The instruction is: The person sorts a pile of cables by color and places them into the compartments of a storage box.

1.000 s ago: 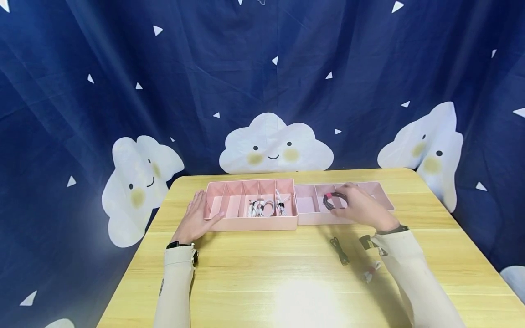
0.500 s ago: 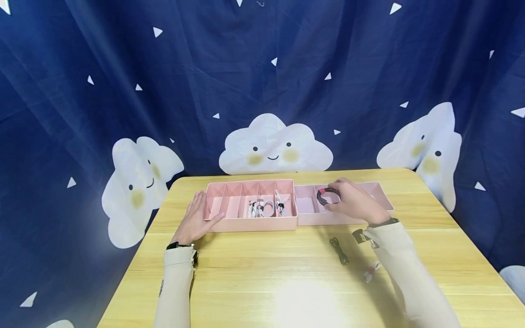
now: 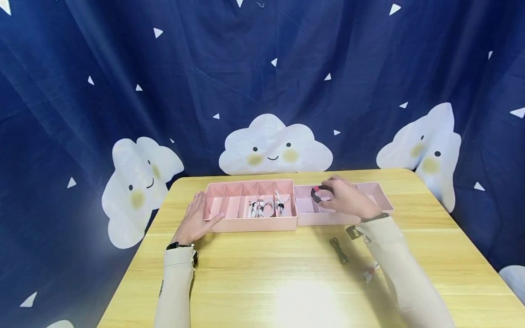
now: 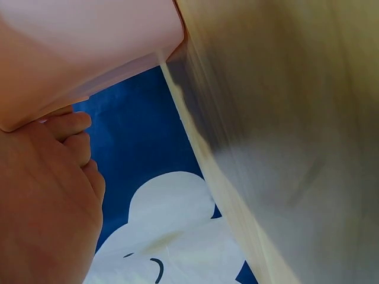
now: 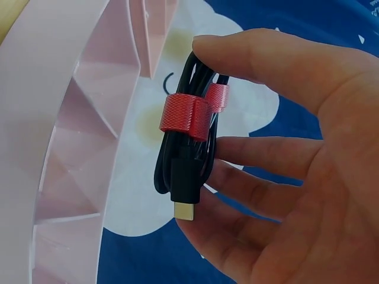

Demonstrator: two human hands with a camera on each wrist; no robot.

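Observation:
In the head view my right hand [image 3: 348, 197] pinches a coiled black cable [image 3: 316, 195] above the pale lilac divided box [image 3: 331, 219]. The right wrist view shows the coil bound by a red strap [image 5: 186, 115], its metal plug [image 5: 184, 211] pointing down. Thumb and fingertips grip opposite sides of that coil. My left hand [image 3: 194, 219] rests against the left end of the pink divided box [image 3: 251, 224], fingers along its side wall and thumb at the front rim. Only part of this hand shows beside the pink wall in the left wrist view.
White bundled cables [image 3: 262, 208] lie in the pink box's right compartments. On the wooden table [image 3: 246, 273], a black cable [image 3: 338, 250] and a white cable with a red tie [image 3: 371, 272] lie near the right forearm. A blue cloud-print curtain [image 3: 193, 91] hangs behind.
My right hand has moved left over the lilac box, carrying the black cable toward the pink box. The left hand has stayed in place.

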